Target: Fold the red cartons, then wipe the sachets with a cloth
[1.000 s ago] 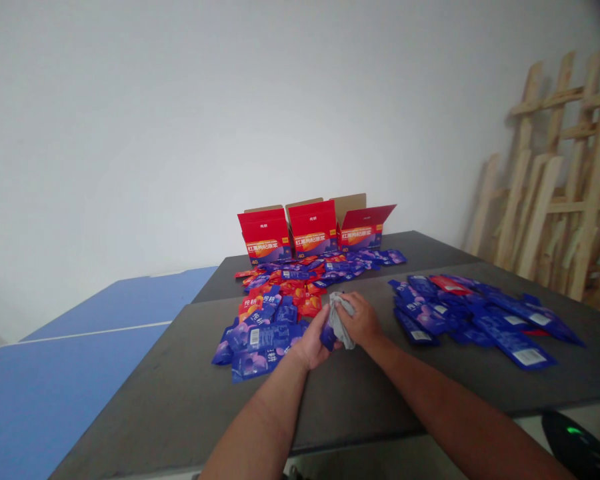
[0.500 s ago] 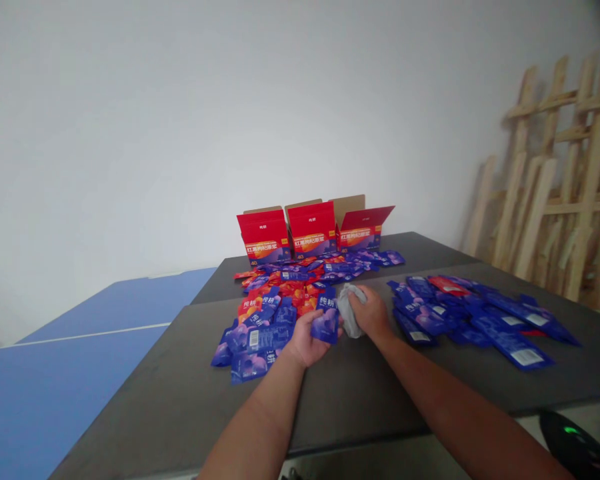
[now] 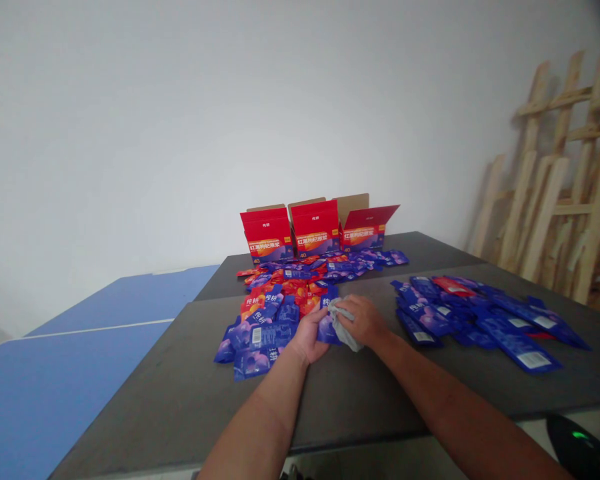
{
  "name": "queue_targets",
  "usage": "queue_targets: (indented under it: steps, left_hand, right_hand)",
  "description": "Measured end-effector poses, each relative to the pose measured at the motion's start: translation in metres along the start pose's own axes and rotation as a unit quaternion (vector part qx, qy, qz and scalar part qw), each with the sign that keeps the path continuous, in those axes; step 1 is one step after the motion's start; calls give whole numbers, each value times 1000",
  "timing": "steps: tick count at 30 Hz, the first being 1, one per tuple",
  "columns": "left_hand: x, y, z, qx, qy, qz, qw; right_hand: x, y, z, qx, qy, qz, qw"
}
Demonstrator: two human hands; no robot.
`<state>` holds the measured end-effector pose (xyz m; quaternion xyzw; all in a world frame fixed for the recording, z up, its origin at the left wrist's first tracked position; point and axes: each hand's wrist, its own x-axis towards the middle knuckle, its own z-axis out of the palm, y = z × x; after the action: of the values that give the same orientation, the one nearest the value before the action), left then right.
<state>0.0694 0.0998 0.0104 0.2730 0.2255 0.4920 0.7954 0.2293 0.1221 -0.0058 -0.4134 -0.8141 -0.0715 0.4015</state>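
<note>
My left hand [image 3: 310, 337] is closed on a blue-purple pouch [image 3: 327, 331], held upright above the table. A crumpled grey cloth [image 3: 348, 333] is gripped in my right hand [image 3: 364, 320] and pressed against the pouch's face, covering part of it. Left of my hands lies a pile of blue pouches [image 3: 265, 337], with red-orange pouches [image 3: 295, 288] mixed in behind them. To the right, a second heap of mostly blue pouches [image 3: 460, 313] spreads over the table, with a red pouch [image 3: 451, 287] on top.
Three red cartons [image 3: 315, 230] with raised flaps stand at the back of the dark table [image 3: 180, 393]. A blue table [image 3: 105, 353] with a white line is at left. Wooden frames [image 3: 570, 187] lean on the right wall. A black object with a green light [image 3: 580, 443] is at lower right.
My right hand has brought the grey cloth leftward from beside the pouch onto its face. The left hand keeps hold of the pouch. The camera view has shifted slightly.
</note>
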Motion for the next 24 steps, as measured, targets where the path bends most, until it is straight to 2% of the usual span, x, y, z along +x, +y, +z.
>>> queue_targets:
  steps: [4, 8, 12, 15, 19, 21, 24]
  left_hand:
    - [-1, -1, 1, -2, -20, -12, 1000]
    - [-1, 1, -2, -17, 1, -18, 1000]
    - [-1, 7, -1, -33, -4, 2, 999]
    - [1, 11, 0, -29, 26, 38, 999]
    - [7, 5, -1, 19, 105, 61, 992]
    - [10, -4, -2, 73, 105, 95, 987]
    - [13, -16, -5, 138, 81, 143, 977]
  right_hand:
    - [2, 11, -3, -11, 40, 60, 997]
    - [3, 18, -2, -8, 63, 112, 992]
    - [-1, 25, 4, -32, 39, 160, 986]
    - [-4, 25, 9, -32, -10, 146, 989]
    - [-3, 13, 8, -18, 20, 120, 992]
    - [-2, 5, 3, -9, 21, 106, 994]
    - [-1, -4, -2, 6, -10, 66, 998]
